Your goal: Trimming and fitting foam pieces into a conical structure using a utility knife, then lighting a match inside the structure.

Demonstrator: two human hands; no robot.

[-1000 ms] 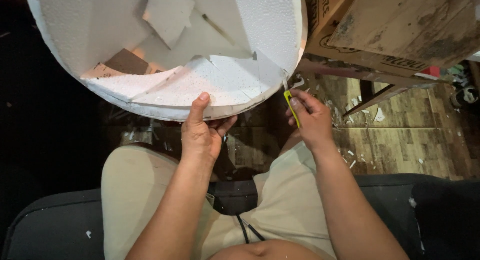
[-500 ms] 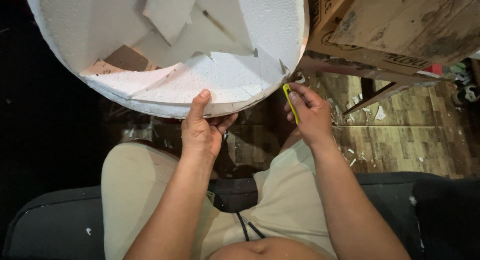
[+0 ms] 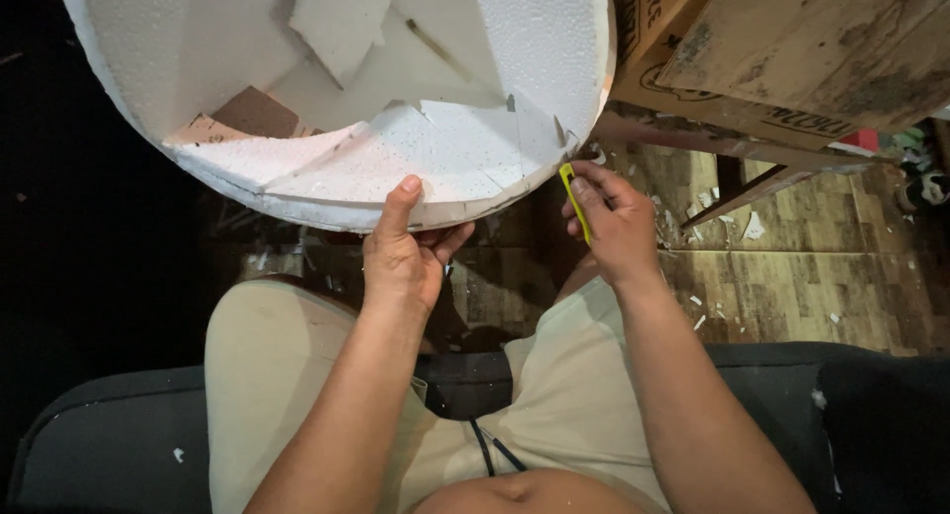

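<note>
Wood-plank floor [image 3: 792,277] — foam crumbs, cardboard box [image 3: 693,69] beside.

**Seated worker: dress and build, head view**

Both arms bare from the lower frame edge to the wrists; no sleeves, watch, bands or rings in sight. Left hand [image 3: 401,262] and right hand [image 3: 614,222] ungloved, nails short and plain. Forearms broad. Torso bare at the bottom edge (only a rounded strip of belly shows). Shorts [image 3: 287,375] in light beige or khaki, plain cloth, loose over both thighs, faintly creased. A dark drawstring [image 3: 492,453] hangs from the waist as two thin cords. Legs below the hems lost in shadow.
</note>
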